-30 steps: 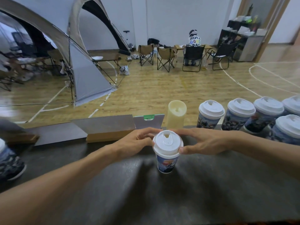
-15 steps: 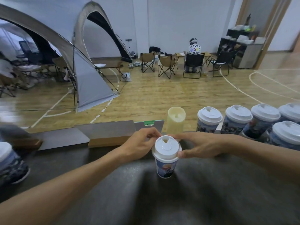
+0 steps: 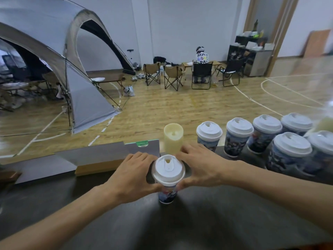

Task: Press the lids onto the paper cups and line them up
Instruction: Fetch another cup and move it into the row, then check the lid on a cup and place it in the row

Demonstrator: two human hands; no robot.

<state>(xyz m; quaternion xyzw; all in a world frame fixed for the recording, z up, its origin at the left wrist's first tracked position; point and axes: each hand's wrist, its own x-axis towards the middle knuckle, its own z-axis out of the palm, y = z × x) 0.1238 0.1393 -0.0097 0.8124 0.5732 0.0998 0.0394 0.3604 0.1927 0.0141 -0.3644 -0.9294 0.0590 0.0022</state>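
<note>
Beyond the grip, a wooden sports floor (image 3: pixel 162 109) with painted court lines runs back to a white wall, with a large grey tent (image 3: pixel 59 73) far off to the left of the hands and a cluster of folding chairs (image 3: pixel 173 76) far behind them, where a person (image 3: pixel 201 58) sits facing away. The hands work over a dark table (image 3: pixel 180 222), whose bare top spreads toward the viewer. To the right of the grip and a little behind it stand lidded cups (image 3: pixel 266 134) in two rows, close together. Just behind the grip stands a cream candle (image 3: pixel 173 138), and behind and left of it a grey board (image 3: pixel 100 156) on a wooden base. The left hand (image 3: pixel 133 174) and right hand (image 3: pixel 201 165) close round one paper cup (image 3: pixel 167 194) from either side, thumbs on its wall below the rim and fingers curled behind it. The white lid (image 3: pixel 168 168) sits on that cup between the two hands; it looks level, though whether it is fully seated is hard to tell.
</note>
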